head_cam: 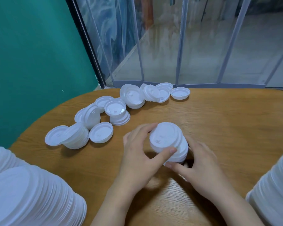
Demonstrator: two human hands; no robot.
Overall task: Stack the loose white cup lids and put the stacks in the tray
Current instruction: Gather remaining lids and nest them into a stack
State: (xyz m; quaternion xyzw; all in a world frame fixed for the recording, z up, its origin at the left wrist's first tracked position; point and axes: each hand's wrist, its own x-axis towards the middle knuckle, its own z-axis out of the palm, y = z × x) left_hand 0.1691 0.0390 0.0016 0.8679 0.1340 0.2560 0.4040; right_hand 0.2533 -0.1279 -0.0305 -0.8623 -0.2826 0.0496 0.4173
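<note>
**Fingers of both hands curled round one lid stack**

Fingers (167, 151) of the left hand (137, 154) wrap the near-left side of a short stack (168, 141) of white lids, thumb pressed on its side, other fingertips at its far-left edge. Right hand (201, 162) grips the same stack from the near right, thumb at its base. Stack: centre of the wooden table (227, 128), tilted, top lid facing up and left.

Loose lids (101, 134): scattered across the far-left table in singles and small leaning piles, running toward the window (194, 46).

Tall stacks: one blurred at near left (31, 193), one at near right (273, 190).

Tray: not seen.
</note>
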